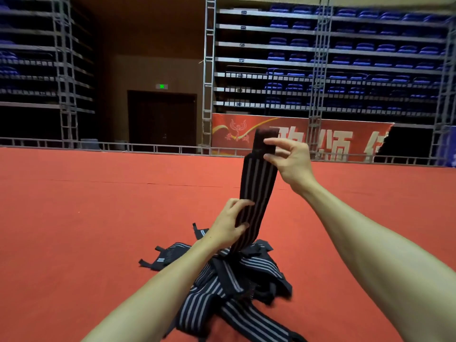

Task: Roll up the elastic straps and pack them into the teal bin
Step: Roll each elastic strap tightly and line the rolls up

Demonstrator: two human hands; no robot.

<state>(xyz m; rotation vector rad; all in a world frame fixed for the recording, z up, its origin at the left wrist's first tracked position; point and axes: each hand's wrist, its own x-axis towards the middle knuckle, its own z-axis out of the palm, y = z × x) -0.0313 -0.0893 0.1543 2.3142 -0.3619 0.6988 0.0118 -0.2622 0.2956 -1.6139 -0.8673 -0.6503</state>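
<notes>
A black elastic strap with grey stripes (256, 183) is stretched upward from a heap of similar straps (237, 277) on the red floor. My right hand (288, 161) pinches its dark velcro end at the top. Lower down, my left hand (229, 224) grips the strap's middle, just above the heap. No teal bin shows in this view.
The heap lies on a wide red carpet (86, 218). A low metal rail (123, 146) borders the carpet's far edge. Behind it stand folded bleachers with blue seats (345, 58), a red banner (328, 141) and a dark double door (161, 119).
</notes>
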